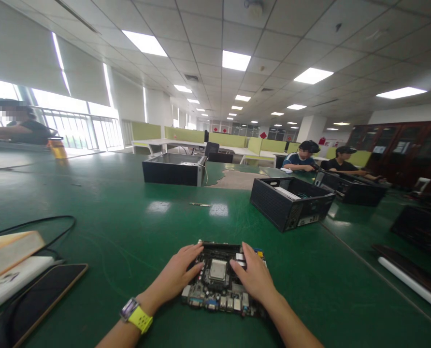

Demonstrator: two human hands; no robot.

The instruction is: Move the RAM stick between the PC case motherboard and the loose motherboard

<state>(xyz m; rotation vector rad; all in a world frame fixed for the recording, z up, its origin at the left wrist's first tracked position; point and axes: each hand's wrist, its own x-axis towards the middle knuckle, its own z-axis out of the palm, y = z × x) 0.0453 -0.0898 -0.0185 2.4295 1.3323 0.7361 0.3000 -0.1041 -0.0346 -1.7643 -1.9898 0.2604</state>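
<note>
A motherboard (233, 286) is in front of me, low in the middle of the head view, its row of ports towards me. A square silver processor (218, 269) sits in the socket near its centre. My left hand (179, 268) grips the board's left side, thumb pointing inward near the processor. On the opposite side my right hand (254, 275) holds the board, its thumb over the components and its fingers along the far right corner. A watch with a yellow-green strap (140, 319) is on my left wrist. The undersides of both hands are hidden.
Black computer cases (291, 208) stand ahead to the right, another case (172, 173) ahead to the left. A thin memory stick (201, 205) lies beyond the board on the green table (110, 203). A phone (41, 304) and cables are at left. Other people sit around the table.
</note>
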